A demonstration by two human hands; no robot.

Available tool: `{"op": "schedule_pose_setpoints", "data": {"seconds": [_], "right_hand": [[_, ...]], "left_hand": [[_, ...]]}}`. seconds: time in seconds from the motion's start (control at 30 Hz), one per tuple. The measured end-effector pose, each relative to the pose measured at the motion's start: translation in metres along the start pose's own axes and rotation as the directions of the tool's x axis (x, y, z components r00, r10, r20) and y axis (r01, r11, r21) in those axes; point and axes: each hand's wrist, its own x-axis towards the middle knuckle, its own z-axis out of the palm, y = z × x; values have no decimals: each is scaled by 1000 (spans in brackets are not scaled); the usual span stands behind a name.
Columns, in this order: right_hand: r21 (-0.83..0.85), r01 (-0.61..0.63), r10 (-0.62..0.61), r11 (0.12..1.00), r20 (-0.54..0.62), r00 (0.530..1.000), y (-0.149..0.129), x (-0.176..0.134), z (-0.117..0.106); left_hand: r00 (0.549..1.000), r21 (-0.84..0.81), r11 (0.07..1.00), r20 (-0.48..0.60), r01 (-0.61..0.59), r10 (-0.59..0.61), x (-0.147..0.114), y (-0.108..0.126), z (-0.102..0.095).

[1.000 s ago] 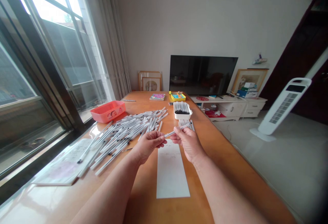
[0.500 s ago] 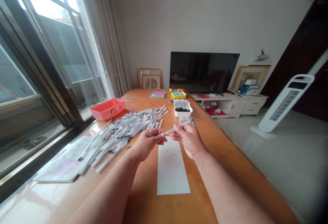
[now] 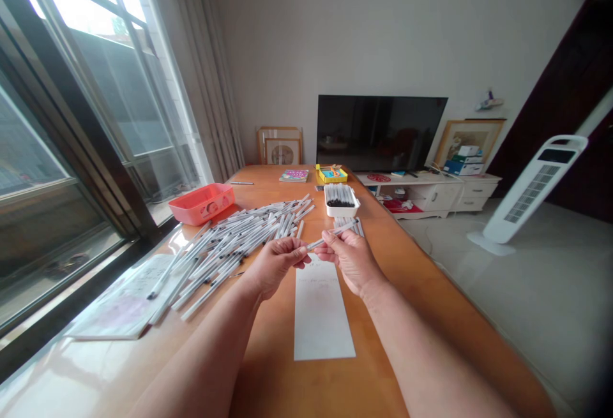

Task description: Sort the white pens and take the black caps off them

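Note:
A slim whitish pen (image 3: 315, 244) is held slantwise between my two hands, above the top end of a white paper sheet (image 3: 323, 316). My left hand (image 3: 281, 261) pinches its lower left end. My right hand (image 3: 351, 261) grips it farther along, thumb on top, and the other end points up and right. Left of my hands spreads a loose pile of pens (image 3: 239, 239), pale with dark ends. Just beyond my right hand lies a small row of pens (image 3: 355, 225). Behind that stands a white box (image 3: 341, 212) filled with pens.
A red plastic basket (image 3: 201, 206) stands by the window. Under the pile's near end lies a paper booklet (image 3: 122, 306). Toward the far table edge are a colourful book (image 3: 294, 176), a yellow box (image 3: 332, 174) and a single pen (image 3: 241, 182). A tower fan (image 3: 534, 188) stands right.
The right hand and the pen's right end have shifted very slightly left. Both hands keep their hold, and the things on the table stay put.

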Motion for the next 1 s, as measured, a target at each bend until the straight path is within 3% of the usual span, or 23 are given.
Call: {"op": "schedule_pose_setpoints", "data": {"seconds": [0.57,1.0], "right_hand": [[29,47,-47,998,-30,998,3,-3,6],[-25,-13,12,1000,-33,999,13,1,5]], "left_hand": [[999,-29,999,-39,-15,14,-1,2,7],[999,27,999,5,45,-45,4,-5,-9]]}}
